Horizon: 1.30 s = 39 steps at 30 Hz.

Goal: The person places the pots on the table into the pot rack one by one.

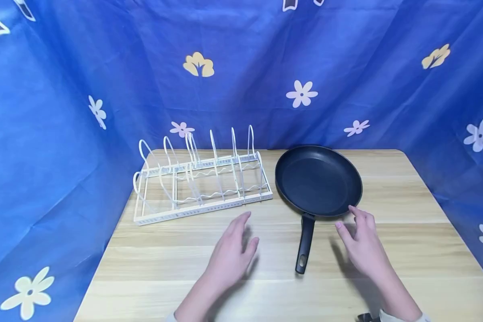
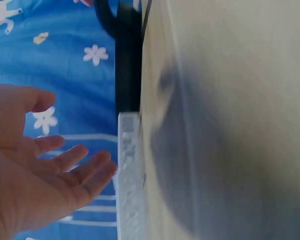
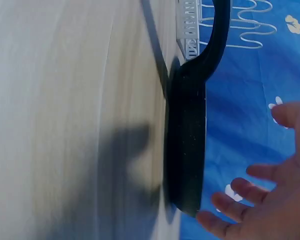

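A black frying pan (image 1: 318, 181) lies flat on the wooden table, its handle (image 1: 305, 243) pointing toward me. To its left stands a white wire pan rack (image 1: 203, 208) with several upright loops and nothing in them. My left hand (image 1: 231, 252) hovers over the table in front of the rack, fingers relaxed and holding nothing; the left wrist view shows its palm (image 2: 45, 170). Right of the handle is my right hand (image 1: 362, 243), its fingertips close to the pan's near right rim. In the right wrist view its fingers (image 3: 235, 207) are loosely spread beside the pan's side wall (image 3: 186, 150).
Light wood-grain table (image 1: 177, 286) under everything. A blue curtain (image 1: 241, 67) with flower prints hangs behind it and along both sides. A small dark object (image 1: 366, 317) shows at the bottom edge beside my right sleeve (image 1: 402, 316).
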Motion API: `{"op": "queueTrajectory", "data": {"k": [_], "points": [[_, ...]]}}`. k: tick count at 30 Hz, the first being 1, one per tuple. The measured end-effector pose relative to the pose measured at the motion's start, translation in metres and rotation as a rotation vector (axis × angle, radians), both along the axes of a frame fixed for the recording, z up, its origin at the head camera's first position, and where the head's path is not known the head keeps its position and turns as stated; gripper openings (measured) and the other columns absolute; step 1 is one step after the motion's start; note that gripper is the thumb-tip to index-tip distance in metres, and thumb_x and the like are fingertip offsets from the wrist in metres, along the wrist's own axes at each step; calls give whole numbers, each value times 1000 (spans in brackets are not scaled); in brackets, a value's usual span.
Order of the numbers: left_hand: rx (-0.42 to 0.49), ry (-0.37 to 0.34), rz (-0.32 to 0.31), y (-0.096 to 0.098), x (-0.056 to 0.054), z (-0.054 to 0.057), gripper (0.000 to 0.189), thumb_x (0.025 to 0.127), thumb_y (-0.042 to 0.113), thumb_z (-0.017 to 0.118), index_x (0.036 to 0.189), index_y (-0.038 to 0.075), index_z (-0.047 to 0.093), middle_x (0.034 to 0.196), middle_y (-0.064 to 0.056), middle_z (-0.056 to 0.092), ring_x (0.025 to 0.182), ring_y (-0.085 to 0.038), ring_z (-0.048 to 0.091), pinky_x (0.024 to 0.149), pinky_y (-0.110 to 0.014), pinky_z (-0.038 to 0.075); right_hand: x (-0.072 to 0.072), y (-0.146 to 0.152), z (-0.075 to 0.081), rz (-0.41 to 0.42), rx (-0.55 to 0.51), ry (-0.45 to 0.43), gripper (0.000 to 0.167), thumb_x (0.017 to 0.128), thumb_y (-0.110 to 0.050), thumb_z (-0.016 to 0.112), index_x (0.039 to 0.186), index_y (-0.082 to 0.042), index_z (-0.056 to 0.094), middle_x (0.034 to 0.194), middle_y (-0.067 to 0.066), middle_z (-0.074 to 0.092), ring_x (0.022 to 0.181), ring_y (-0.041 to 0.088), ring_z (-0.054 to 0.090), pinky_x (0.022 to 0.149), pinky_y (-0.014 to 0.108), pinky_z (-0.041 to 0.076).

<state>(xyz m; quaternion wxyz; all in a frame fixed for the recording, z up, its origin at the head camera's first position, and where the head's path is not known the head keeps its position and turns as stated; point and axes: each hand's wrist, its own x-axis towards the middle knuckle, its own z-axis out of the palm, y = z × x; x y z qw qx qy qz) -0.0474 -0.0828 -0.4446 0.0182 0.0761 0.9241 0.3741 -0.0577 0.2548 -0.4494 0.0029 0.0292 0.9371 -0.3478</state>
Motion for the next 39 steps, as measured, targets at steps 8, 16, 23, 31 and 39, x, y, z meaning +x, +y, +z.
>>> {"op": "queueTrajectory", "data": {"k": [8,16,23,31,39], "points": [[336,-339,-174,28,3,-11,71,106,30,68,165,6,37,161,-17,56,128,-29,71,112,-52,58,-11,-3,-11,-28,-411,-295,65,116,-36,50,156,13,33,149,31,53,131,35,63,97,23,57],[642,-666,-222,62,5,-22,78,104,21,72,164,-4,29,152,-22,61,111,-29,74,89,-45,64,-17,-15,-26,127,-780,-473,55,113,-24,58,145,16,38,126,9,65,111,12,68,103,24,59],[890,-805,-241,75,-2,-33,50,104,1,65,149,-7,45,135,-26,70,107,-22,73,100,-45,65,-24,-31,-31,167,-882,-485,51,113,-24,59,139,17,43,114,1,72,108,6,73,103,22,59],[1046,-915,-327,84,-16,-39,40,103,-7,61,143,-9,55,125,-15,76,99,-10,73,96,-28,62,-31,-46,-31,61,-878,-467,29,109,-20,63,122,6,55,95,-5,66,90,4,68,92,19,56],[1072,-932,-372,90,-16,-45,44,101,-12,61,144,-9,54,113,3,73,93,-6,71,86,-23,61,-33,-55,-32,37,-803,-441,33,103,-20,72,121,4,57,91,-2,70,84,9,67,82,22,55]]}}
